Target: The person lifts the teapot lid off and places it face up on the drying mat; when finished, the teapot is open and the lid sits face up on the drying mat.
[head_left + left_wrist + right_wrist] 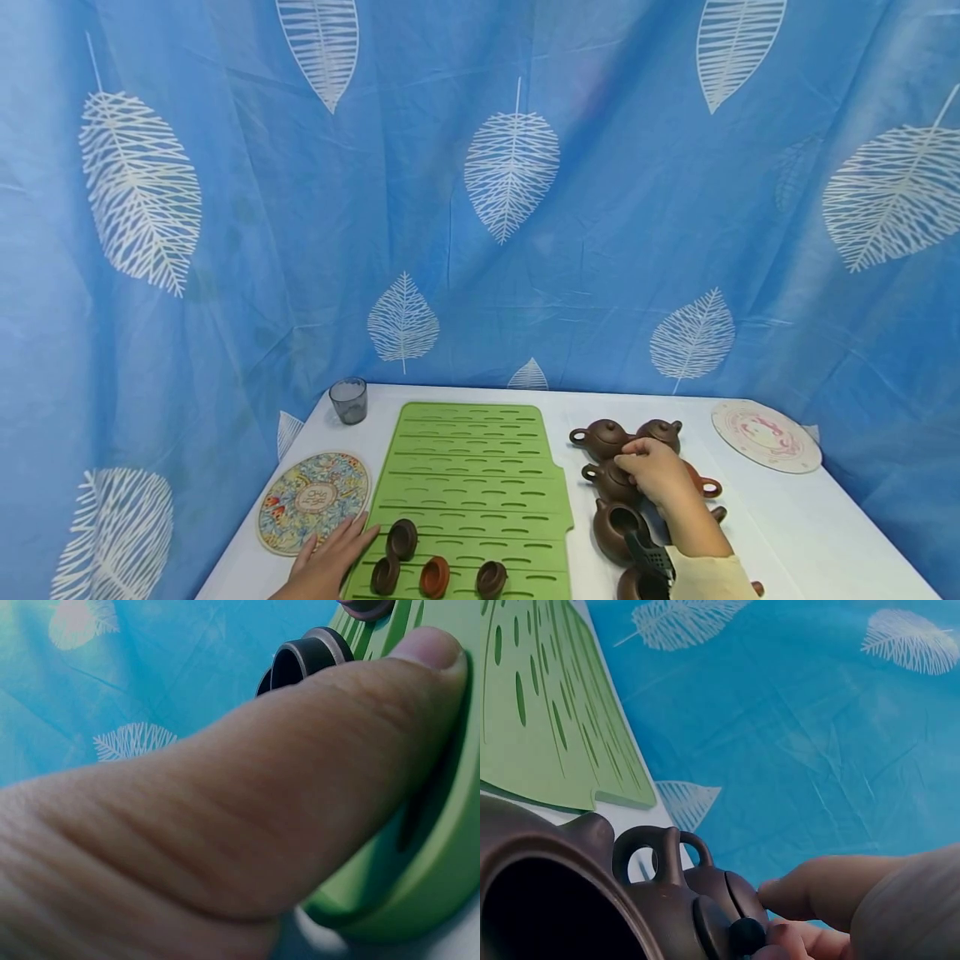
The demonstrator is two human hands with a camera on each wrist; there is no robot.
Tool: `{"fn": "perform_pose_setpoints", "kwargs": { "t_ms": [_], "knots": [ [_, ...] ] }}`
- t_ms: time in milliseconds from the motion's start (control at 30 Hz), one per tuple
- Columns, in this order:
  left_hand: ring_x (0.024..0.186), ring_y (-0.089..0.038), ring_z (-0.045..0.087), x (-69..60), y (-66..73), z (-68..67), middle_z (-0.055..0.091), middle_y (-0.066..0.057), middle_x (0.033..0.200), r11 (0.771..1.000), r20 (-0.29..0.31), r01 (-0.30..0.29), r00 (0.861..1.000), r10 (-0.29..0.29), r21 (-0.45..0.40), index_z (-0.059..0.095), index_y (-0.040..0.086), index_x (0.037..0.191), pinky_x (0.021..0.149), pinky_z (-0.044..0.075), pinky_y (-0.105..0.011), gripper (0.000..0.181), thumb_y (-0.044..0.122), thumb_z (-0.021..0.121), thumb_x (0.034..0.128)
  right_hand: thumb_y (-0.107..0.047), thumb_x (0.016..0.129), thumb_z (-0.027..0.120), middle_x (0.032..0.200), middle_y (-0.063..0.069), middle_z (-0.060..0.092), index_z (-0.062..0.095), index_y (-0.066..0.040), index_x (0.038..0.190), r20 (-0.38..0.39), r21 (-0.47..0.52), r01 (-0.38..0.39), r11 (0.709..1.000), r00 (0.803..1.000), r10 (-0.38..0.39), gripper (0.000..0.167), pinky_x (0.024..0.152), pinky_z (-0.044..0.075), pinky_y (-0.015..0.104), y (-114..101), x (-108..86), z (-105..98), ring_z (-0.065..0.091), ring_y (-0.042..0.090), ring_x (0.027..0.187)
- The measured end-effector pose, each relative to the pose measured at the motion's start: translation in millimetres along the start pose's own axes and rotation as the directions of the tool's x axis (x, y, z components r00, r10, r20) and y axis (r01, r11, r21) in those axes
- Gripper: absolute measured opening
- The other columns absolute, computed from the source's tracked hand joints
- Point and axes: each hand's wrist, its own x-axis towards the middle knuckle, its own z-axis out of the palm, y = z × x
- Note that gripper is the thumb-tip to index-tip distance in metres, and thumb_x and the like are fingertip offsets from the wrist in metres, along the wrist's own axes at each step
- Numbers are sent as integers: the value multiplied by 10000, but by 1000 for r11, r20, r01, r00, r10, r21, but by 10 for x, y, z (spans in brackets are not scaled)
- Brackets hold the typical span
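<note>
Brown teapot (611, 492), among others on counter (795, 525); lid knob (746, 935) pinched by right hand (656, 475), likely for purchase. Green mat (480, 467): loose lids (435, 577), apparently grouped. Left hand (333, 557): fingers extended, mat's edge, perhaps steadying.

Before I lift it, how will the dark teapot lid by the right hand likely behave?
The lid looks rigid and ceramic, so probably brittle if dropped. Its small, rounded knob may slip in the fingers.
</note>
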Motion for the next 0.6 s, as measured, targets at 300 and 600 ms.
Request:
{"fn": "perform_pose_setpoints", "kwargs": {
  "t_ms": [300, 600],
  "knots": [
    [1477, -624, 238, 0, -16, 2, 299, -328, 1648, 1000, 4, 0, 1000, 0, 13, 404, 17, 1588, 1162, 59, -966, 1040, 637, 791, 848, -103, 895, 753, 866, 120, 617, 673, 30, 1015, 26, -140, 22, 990, 999, -18, 196, 586, 508, 251, -15, -23, -2, 576, 242, 806],
    [1467, -625, 256, 0, -33, 10, 310, -326, 1641, 1000, -16, -20, 1000, 21, 23, 409, 54, 1594, 1152, 88, -973, 1015, 633, 789, 853, -109, 895, 780, 800, 86, 599, 653, 7, 1018, 52, -189, 24, 982, 999, -14, 211, 582, 484, 254, -5, -64, -45, 582, 223, 766]
  ]
}}
